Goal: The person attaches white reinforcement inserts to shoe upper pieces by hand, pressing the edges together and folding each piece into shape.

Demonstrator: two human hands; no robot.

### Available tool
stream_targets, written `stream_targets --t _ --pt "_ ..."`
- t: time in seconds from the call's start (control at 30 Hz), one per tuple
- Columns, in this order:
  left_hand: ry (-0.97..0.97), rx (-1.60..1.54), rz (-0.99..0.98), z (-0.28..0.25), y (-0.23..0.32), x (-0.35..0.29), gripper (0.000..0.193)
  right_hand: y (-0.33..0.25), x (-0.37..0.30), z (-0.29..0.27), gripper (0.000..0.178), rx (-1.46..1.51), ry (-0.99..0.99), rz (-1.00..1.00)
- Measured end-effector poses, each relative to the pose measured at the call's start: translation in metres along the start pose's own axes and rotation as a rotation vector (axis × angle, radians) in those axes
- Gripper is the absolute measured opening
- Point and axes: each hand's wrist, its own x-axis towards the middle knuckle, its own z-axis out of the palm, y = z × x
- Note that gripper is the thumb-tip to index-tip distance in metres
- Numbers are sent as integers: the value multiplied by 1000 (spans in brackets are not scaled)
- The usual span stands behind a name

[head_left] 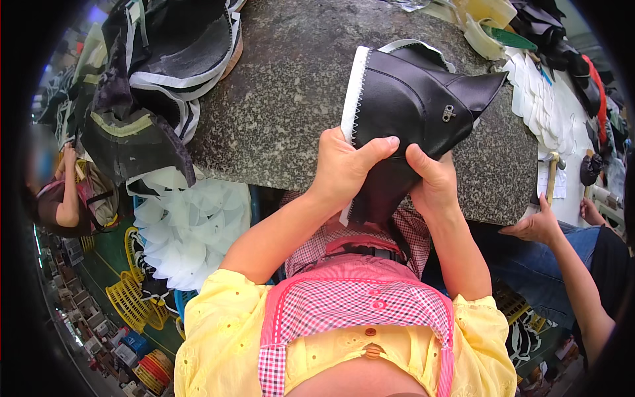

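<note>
A black leather shoe upper (400, 96), its edge bound with a white zigzag-stitched strip and a small metal fitting on its side, is held over the near edge of the stone-topped table. My left hand (347, 162) grips it by the white-edged side, thumb lying on top of the leather. On the other side my right hand (433, 175) holds the lower part, thumb also on top. The fingers of both hands are mostly hidden under the upper.
The speckled grey stone table (284, 99) carries a heap of black uppers (178, 59) at left. White cut pieces (188, 228) fill a blue-framed container below. White pieces (539, 106) overlap at right, where a co-worker's hand (539, 225) holds a hammer (551, 178). Yellow baskets (129, 301) stand on the floor.
</note>
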Motion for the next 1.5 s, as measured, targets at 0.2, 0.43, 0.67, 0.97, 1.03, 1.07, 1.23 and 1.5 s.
stream_targets --t 0.2,0.43,0.67,0.97,1.03,1.07,1.23,1.5 --pt "50 -229 -109 6 -8 3 33 5 -1 4 52 -17 -24 -54" --pt "7 -415 -114 13 -3 6 50 21 -7 1 57 518 -93 196" --pt "87 -122 70 -12 9 21 41 8 -7 -14 45 95 -124 64" --pt "86 -13 75 -3 16 15 32 9 -3 -7 47 151 -89 18" --pt "68 -71 40 -1 18 13 31 11 -3 -8 51 75 -73 -19" --pt "44 -158 -38 0 16 12 32 16 -4 -13 53 125 -119 -22" --pt "-28 -548 -286 1 -3 27 38 37 2 -25 52 455 -281 53" --pt "-141 38 -72 -17 29 14 31 20 5 -5 37 95 95 -105"
